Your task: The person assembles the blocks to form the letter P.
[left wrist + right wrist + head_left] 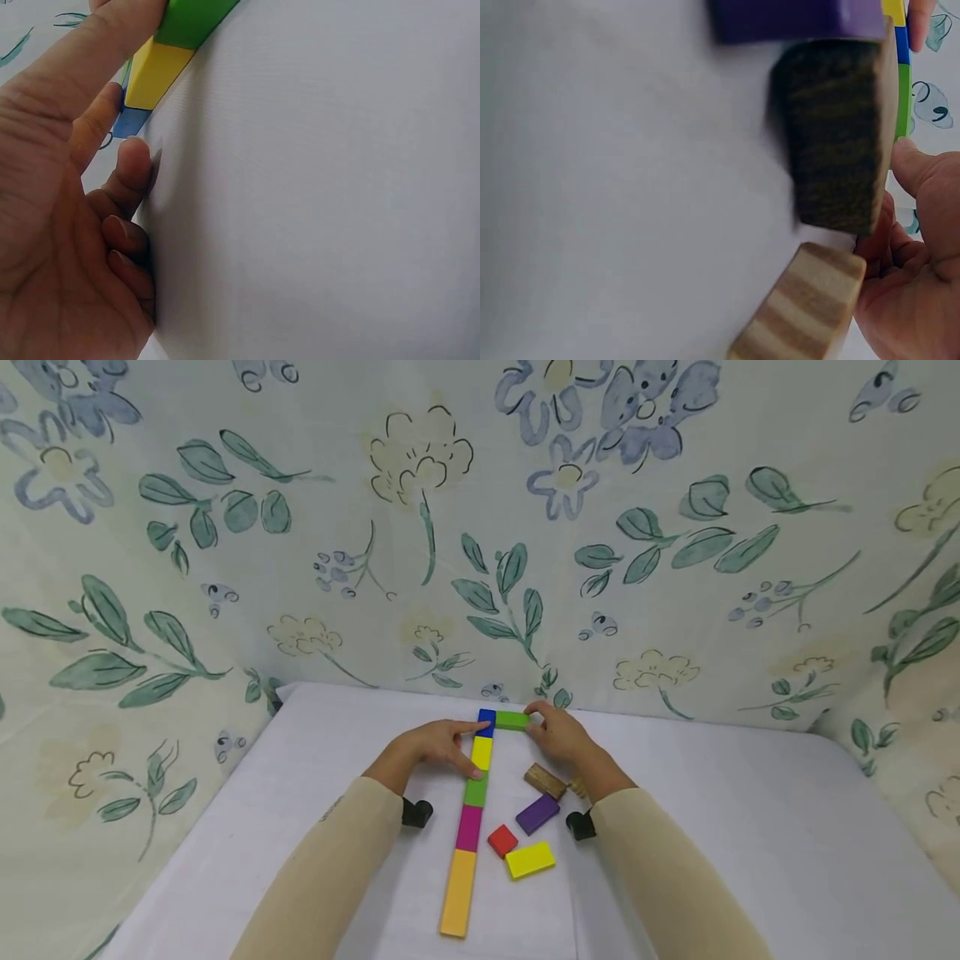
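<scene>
A straight row of blocks runs up the table: orange (458,893), magenta (468,828), green (476,793), yellow (482,752) and blue (487,716) at the far end. My left hand (429,743) lies along its left side, index finger extended onto the blue block and thumb at the green one; its other fingers bend loosely in the left wrist view. Sideways from the blue block, a second green block (512,721) points right, forming a corner. My right hand (564,739) pinches that block's right end between thumb and index finger.
Right of the row lie a dark brown wooden block (545,781), a purple block (537,814), a red block (502,841) and a yellow block (531,860). A striped wooden block (802,307) sits under the right wrist. Behind the white-covered table (750,827) hangs floral cloth (525,527).
</scene>
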Demonstrator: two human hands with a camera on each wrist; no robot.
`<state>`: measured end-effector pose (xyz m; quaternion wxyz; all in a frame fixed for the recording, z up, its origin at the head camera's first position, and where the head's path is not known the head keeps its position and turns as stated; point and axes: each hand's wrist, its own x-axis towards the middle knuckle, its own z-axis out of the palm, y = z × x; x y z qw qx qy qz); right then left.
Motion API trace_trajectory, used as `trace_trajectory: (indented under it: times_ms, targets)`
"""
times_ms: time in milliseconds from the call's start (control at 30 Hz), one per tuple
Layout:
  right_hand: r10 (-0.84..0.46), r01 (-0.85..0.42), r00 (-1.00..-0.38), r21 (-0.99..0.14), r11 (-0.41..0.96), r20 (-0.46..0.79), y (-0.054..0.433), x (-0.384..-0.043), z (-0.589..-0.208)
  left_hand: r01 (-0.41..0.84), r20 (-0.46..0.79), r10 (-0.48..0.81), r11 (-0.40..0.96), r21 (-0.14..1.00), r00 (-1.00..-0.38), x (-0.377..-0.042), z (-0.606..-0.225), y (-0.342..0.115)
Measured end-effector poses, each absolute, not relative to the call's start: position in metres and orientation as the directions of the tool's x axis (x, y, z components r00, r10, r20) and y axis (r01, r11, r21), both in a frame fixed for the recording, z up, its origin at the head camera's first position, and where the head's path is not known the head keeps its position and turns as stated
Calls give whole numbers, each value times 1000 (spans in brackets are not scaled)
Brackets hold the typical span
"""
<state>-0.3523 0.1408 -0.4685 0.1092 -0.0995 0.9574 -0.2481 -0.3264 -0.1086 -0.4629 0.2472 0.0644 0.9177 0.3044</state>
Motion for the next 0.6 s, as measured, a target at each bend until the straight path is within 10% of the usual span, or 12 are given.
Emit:
trace_trajectory:
  times_ms: [600]
  targets:
    - [-236,-127,-959,-510,851,-155,141,-348,-469,-10,-400,278,811,585,-873,-325,-464,-109]
